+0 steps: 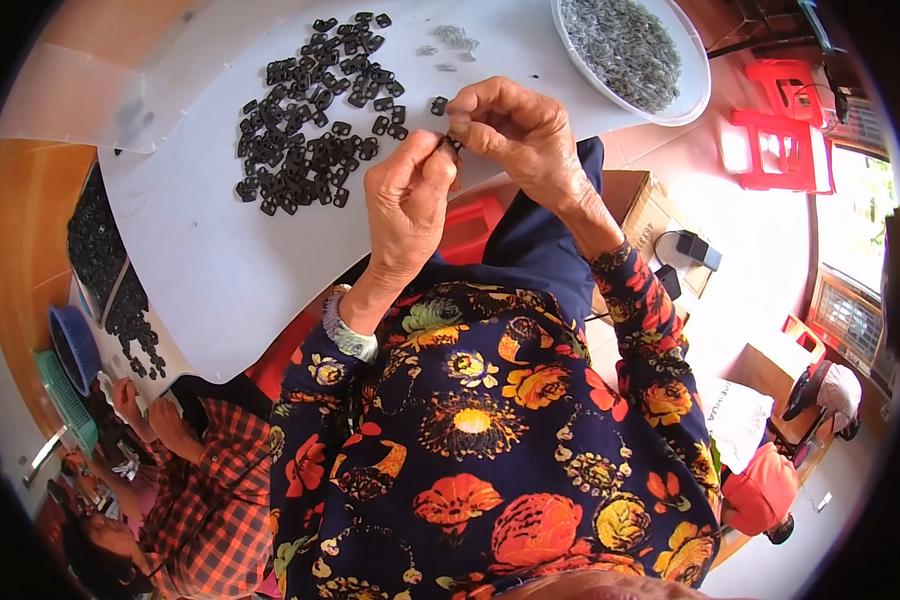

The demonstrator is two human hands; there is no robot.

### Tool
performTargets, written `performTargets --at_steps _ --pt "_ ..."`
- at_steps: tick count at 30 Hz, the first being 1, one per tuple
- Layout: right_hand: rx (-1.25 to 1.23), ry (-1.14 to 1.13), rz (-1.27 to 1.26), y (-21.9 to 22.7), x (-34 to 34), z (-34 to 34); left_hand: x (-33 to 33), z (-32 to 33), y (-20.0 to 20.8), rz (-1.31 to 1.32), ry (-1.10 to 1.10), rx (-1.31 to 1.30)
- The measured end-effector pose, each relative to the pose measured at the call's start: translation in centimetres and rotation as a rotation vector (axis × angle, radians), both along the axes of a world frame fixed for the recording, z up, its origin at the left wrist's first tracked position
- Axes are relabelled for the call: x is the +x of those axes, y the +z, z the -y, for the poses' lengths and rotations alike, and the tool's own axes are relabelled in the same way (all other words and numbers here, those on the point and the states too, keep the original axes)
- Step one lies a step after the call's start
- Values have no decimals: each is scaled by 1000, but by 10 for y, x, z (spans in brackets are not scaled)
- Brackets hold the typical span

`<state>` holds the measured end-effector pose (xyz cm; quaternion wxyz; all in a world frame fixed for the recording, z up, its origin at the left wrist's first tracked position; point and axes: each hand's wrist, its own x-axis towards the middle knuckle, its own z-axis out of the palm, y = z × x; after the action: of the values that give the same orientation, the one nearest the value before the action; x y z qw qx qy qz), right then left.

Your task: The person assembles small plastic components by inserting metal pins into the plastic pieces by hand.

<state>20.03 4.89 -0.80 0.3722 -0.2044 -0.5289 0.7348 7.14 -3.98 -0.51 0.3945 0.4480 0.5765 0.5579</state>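
Note:
Over the near edge of the white table (210, 260), my left hand (408, 200) and my right hand (522, 138) meet at the fingertips. Both pinch a small black plastic part (452, 143), mostly covered by the fingers. Whether a clear piece is also between them cannot be made out. One loose black part (439, 105) lies just beyond my fingers. To the left spreads a pile of similar black parts (305, 150), each with openings in it. A few small clear pieces (455, 38) lie on the table beyond my hands.
A white basin (697, 95) full of clear pieces stands far right. Red stools (785, 150) and a cardboard box (635, 205) are on the right. At lower left, a person in a checkered shirt (215, 475) works beside more black parts (130, 325), a blue basin (70, 345) and a green basket (65, 400).

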Motion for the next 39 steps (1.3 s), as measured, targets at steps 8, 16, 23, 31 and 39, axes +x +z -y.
performTargets --at_steps 8,16,23,31,39 --pt "86 57 208 11 5 -8 -1 -1 -2 -33 -14 54" --pt "277 -37 433 9 2 -1 1 1 -1 -65 6 90" --pt "186 -48 265 9 -3 -7 4 -1 3 84 74 27" --pt "272 -73 357 13 -4 3 -2 1 -3 -43 5 85" --pt "130 30 264 14 -4 -7 3 0 4 93 71 70"
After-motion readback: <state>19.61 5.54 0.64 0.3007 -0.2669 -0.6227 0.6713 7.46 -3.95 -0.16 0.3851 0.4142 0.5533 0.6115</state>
